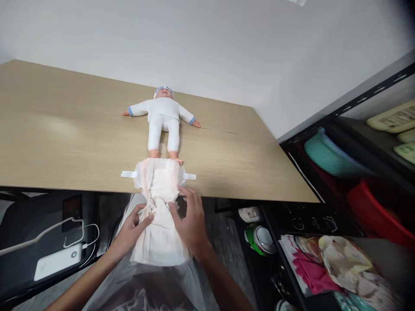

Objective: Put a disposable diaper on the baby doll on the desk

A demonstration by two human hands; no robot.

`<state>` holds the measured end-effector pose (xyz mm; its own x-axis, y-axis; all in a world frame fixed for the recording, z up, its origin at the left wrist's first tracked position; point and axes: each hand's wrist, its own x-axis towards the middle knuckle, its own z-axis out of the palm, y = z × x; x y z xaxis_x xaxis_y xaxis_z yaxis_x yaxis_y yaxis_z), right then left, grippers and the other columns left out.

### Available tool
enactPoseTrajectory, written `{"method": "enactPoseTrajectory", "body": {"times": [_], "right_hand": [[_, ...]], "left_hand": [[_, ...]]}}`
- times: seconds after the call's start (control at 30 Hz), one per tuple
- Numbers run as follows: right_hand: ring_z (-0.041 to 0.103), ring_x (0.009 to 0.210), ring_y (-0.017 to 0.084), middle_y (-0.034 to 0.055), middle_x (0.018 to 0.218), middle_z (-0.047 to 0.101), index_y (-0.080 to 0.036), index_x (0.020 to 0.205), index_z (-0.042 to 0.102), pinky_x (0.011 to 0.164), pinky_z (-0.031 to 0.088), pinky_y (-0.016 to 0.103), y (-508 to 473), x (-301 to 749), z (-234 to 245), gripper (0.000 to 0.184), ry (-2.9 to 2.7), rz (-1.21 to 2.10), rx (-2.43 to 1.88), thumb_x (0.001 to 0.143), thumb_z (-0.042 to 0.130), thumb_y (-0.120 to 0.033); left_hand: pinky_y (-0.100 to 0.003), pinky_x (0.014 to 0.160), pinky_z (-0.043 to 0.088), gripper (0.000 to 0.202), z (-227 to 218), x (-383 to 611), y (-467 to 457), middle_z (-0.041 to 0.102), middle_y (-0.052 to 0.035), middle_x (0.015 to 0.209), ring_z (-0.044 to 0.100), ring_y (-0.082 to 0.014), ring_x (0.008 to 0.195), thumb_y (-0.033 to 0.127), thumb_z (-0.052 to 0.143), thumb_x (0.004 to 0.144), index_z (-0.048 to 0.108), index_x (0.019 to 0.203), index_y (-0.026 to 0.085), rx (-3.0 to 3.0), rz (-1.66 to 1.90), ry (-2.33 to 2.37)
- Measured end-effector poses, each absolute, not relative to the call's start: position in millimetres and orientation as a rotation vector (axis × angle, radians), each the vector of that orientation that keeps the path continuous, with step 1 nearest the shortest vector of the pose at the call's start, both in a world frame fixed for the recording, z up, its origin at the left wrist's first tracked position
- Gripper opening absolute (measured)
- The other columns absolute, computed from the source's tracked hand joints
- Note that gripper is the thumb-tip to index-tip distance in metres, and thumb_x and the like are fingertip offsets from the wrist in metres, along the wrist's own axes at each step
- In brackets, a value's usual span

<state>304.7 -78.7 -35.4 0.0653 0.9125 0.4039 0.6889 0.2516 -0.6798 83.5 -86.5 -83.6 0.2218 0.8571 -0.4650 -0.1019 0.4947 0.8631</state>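
Observation:
An unfolded white diaper (162, 177) lies with its upper end on the table and its lower end hanging past the front edge toward my lap. Its two white side tabs stick out left and right. My left hand (132, 226) touches the bunched middle from the left, thumb on top and fingers partly curled around its edge. On the other side, my right hand (191, 218) has its fingers apart, with the thumb against the middle and a fingertip at the edge. A baby doll (164, 112) in white clothes lies face up beyond, its feet at the diaper's top edge.
The wooden table (71, 142) reaches back to a white wall. At right stand shelves with a teal basin (335, 153), a red basin (376, 211) and cloths (314, 272). A power bank (58, 261) with cables rests on a black chair (26, 237) at left.

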Motion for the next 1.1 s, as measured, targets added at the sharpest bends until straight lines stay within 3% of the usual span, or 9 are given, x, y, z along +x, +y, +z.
{"method": "enactPoseTrajectory", "body": {"times": [0.13,0.27,0.4,0.5,0.6,0.7,0.8,0.93,1.1], "right_hand": [[0.055,0.16,0.032,0.0153,0.165,0.065,-0.023,0.167,0.058,0.136,0.048,0.055,-26.1,286.0,-21.3,0.057,-1.999,0.348,-1.361,0.116,0.066,-0.047],[0.037,0.175,0.034,0.017,0.185,0.046,-0.018,0.175,0.052,0.145,0.034,0.058,14.0,272.1,-39.6,0.07,-2.229,0.372,-1.419,0.116,0.065,-0.054],[0.032,0.177,0.033,0.0135,0.191,0.037,-0.019,0.18,0.046,0.147,0.027,0.058,20.1,270.2,-57.5,0.072,-2.265,0.351,-1.474,0.118,0.06,-0.054],[0.032,0.177,0.033,0.0122,0.191,0.036,-0.021,0.182,0.043,0.147,0.026,0.058,16.6,270.8,-59.5,0.074,-2.261,0.327,-1.483,0.119,0.058,-0.057],[0.032,0.177,0.033,0.0119,0.191,0.036,-0.022,0.182,0.042,0.146,0.026,0.059,15.5,270.4,-57.9,0.074,-2.266,0.313,-1.48,0.118,0.058,-0.057],[0.032,0.177,0.033,0.0117,0.191,0.037,-0.025,0.183,0.041,0.146,0.027,0.059,16.2,269.9,-58.4,0.073,-2.261,0.304,-1.481,0.119,0.058,-0.056],[0.032,0.177,0.033,0.0118,0.19,0.037,-0.026,0.182,0.042,0.147,0.025,0.059,16.6,269.9,-60.8,0.072,-2.259,0.299,-1.491,0.119,0.057,-0.056],[0.031,0.178,0.032,0.0118,0.191,0.037,-0.025,0.182,0.043,0.147,0.024,0.058,15.5,270.2,-60.7,0.072,-2.269,0.306,-1.49,0.119,0.055,-0.057],[0.031,0.178,0.032,0.0124,0.191,0.036,-0.022,0.181,0.045,0.148,0.024,0.058,15.2,271.0,-56.9,0.073,-2.273,0.35,-1.488,0.119,0.057,-0.057]], "left_hand": [[-0.033,0.081,0.062,0.079,-78.1,79.6,-88.1,0.082,-0.005,0.104,0.08,-0.0268,0.094,0.079,0.085,0.09,0.061,0.144,0.025,0.994,0.738,1.202],[-0.037,0.102,0.061,0.065,-60.3,62.9,-89.7,0.081,-0.0102,0.131,0.076,-0.0302,0.126,0.069,0.076,0.102,0.064,0.149,0.027,1.401,0.624,1.243],[-0.041,0.109,0.06,0.047,-35.6,30.7,-65.8,0.081,-0.0089,0.129,0.075,-0.0283,0.12,0.056,0.068,0.112,0.07,0.15,0.029,1.808,0.564,1.187],[-0.048,0.119,0.055,0.037,-18.7,9.6,-11.4,0.08,-0.01,0.135,0.069,-0.0321,0.129,0.048,0.064,0.114,0.076,0.142,0.029,2.059,0.673,1.188],[-0.059,0.126,0.048,0.039,-7.7,8.2,66.0,0.076,-0.0172,0.145,0.063,-0.0384,0.137,0.038,0.061,0.112,0.075,0.145,0.021,2.374,0.806,1.245],[-0.065,0.131,0.042,0.057,-3.0,31.1,137.3,0.06,-0.0226,0.17,0.054,-0.0413,0.156,0.016,0.059,0.104,0.065,0.16,0.019,2.707,0.694,1.125],[-0.063,0.138,0.034,0.084,-0.8,64.3,183.0,0.04,-0.0148,0.188,0.037,-0.0412,0.173,0.001,0.065,0.088,0.06,0.168,0.028,2.947,0.457,0.78],[-0.053,0.138,0.034,0.091,2.1,96.4,214.4,0.053,-0.004,0.182,0.041,-0.038,0.173,0.0,0.072,0.076,0.069,0.159,0.038,2.932,0.294,0.391],[-0.051,0.125,0.042,0.056,-0.7,112.4,233.9,0.067,-0.0095,0.17,0.058,-0.0395,0.153,0.013,0.071,0.085,0.079,0.137,0.032,2.959,0.269,0.31]]}}
